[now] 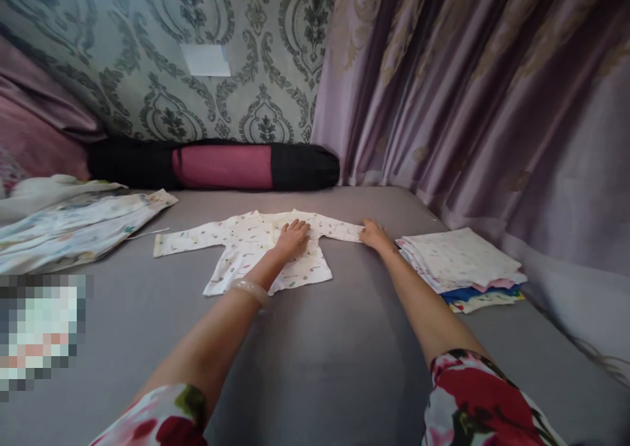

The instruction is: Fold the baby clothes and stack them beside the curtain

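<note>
Small shirt (241, 239) spread on grey sheet (315, 367). Left hand (294, 237) open, palm down on chest, grasping nothing; right hand (375, 235) pinches cuff. Risk: hard cuff pull, light left pressure, could skew or crease it.

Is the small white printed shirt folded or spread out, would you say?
Spread out: the small white printed shirt lies flat on the grey sheet, both sleeves extended sideways, the right hand at one sleeve's end.
</note>
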`<state>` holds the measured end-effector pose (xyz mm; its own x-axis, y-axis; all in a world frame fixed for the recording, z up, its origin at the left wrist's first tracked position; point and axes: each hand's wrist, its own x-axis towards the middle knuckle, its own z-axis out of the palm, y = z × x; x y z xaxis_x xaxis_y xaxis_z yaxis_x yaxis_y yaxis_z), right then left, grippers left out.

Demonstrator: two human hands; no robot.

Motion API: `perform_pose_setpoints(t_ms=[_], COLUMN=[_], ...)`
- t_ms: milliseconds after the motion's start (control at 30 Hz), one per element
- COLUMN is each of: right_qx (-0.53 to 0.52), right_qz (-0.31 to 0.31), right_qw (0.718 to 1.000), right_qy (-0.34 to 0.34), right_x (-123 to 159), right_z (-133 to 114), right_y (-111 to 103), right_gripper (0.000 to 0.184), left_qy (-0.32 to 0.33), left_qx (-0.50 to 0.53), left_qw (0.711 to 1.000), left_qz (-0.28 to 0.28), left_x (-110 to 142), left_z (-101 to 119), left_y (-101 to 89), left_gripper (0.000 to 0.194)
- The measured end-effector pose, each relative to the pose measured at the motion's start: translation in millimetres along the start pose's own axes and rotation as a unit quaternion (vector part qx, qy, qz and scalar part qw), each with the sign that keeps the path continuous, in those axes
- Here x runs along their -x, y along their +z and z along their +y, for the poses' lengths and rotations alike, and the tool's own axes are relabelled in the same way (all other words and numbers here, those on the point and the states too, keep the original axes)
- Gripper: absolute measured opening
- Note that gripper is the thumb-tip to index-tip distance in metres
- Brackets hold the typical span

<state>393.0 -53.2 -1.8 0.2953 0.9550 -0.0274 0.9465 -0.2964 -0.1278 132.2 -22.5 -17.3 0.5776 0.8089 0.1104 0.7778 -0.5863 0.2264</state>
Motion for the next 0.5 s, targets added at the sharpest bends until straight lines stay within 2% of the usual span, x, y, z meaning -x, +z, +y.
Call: perform_pose_setpoints(t_ms=[300,500], right_qx=[0.018,-0.033], right_qz=[-0.006,-0.039], right_qw=[0.999,0.996], right_qy=[0.033,0.079], right_x=[-7,-18], right_z=[14,22], right_y=[3,3], right_gripper=[0.038,0.030], left_qy=[0.025,0.009], left_qx=[0.018,0.040], left_qw=[1.000,0.999], left_qz=[0.001,-0.020], left_x=[-29,-42], left_z=[2,-4], left_y=[6.2,11.4], left_gripper=[0.038,0.043])
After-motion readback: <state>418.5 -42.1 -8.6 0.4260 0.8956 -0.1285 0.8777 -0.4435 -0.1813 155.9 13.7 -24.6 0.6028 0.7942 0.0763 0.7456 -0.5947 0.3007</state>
